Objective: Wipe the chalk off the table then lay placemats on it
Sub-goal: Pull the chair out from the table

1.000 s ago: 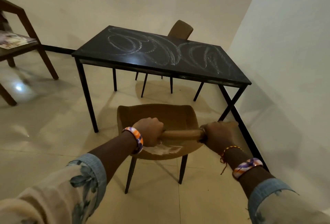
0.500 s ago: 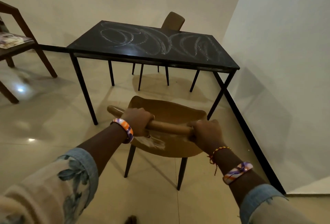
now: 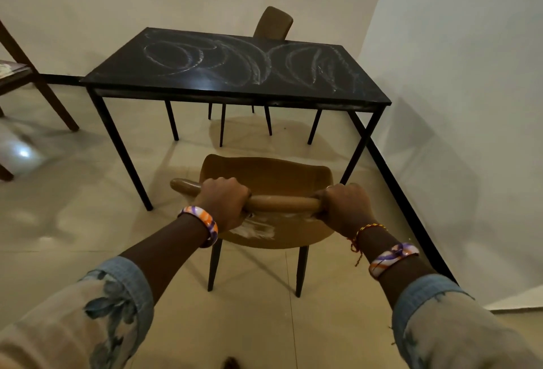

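Fingers [image 3: 226, 192] of both hands remain wrapped round the chair's top rail [image 3: 282, 203]; chair now drawn back from the worktop [image 3: 205, 86]. Chalk [image 3: 249, 60] unwiped; access gained, wiping likely next.

table [image 3: 117, 80] black, white chalk swirls [image 3: 223, 60] | chair [image 3: 264, 171] tan

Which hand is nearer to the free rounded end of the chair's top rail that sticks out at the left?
The left hand. It grips the top rail right beside the free end. The right hand grips the rail at its opposite end, farther away.
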